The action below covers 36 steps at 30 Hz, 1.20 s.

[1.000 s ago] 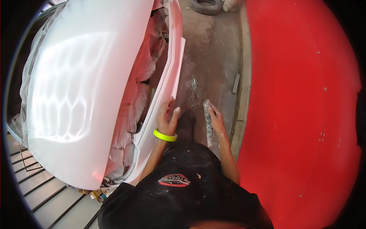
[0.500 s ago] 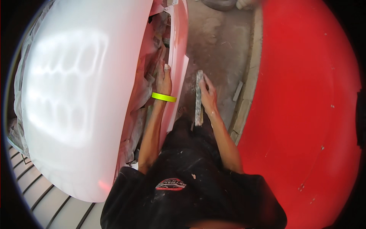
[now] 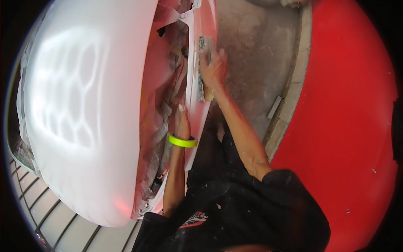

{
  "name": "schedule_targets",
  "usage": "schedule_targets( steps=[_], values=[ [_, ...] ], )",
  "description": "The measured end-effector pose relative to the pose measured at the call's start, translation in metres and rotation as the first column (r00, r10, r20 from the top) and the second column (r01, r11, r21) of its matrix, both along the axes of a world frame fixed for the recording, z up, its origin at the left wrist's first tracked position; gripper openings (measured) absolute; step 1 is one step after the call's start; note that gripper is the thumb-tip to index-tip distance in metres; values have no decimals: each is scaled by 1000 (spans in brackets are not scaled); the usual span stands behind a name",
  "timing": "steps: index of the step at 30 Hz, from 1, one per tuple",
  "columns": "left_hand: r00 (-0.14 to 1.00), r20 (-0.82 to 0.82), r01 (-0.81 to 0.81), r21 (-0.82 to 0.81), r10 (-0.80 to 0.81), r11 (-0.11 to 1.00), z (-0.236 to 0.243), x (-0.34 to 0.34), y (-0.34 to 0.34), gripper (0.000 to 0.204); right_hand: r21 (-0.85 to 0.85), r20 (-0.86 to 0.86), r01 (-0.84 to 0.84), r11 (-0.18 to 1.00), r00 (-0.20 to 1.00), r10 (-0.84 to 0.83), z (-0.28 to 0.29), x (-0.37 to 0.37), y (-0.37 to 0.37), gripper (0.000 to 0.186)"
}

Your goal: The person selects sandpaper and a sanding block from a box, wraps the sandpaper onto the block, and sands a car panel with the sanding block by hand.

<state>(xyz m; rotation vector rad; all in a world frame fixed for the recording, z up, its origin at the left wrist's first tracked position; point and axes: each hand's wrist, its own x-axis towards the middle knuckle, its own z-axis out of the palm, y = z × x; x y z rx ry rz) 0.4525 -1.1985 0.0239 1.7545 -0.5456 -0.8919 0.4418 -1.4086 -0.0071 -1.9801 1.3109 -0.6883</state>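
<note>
A sanding block (image 3: 202, 69) is gripped by the right hand's (image 3: 213, 69) fingers and pressed on the pale panel edge (image 3: 194, 101), far side. The left hand (image 3: 181, 122) rests flat nearer. Sanding appears underway, unfinished.

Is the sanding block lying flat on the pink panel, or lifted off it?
Flat on it: the right hand presses the sanding block against the pink panel.

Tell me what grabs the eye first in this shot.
The big glossy white car body fills the left, with lamp reflections on its curve, and a bright red surface fills the right. Between them, the right hand presses a long sanding block against the edge of a pale panel. Lower down, the left hand, with a neon yellow wristband, rests on that same panel.
</note>
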Motion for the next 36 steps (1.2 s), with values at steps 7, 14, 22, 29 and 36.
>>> schedule_targets(
  steps=[7,14,22,29,36],
  values=[
    [998,-59,27,8,-26,1000,1,4,3,94,-114,140,-41,993,989,57,6,-14,34,53],
    [993,-109,40,-26,-43,999,4,-2,3,95,-124,102,-2,992,995,15,3,39,-65,49],
    [990,-137,30,-91,-42,995,3,1,10,98,-150,62,-84,985,994,94,11,4,9,46],
    [979,-186,57,-137,-83,989,-2,-4,-3,100,-255,46,2,967,999,10,-5,36,-76,48],
    [986,-162,21,-134,-43,991,6,4,3,98,-140,2,-109,984,994,110,14,9,-11,50]
  ],
)
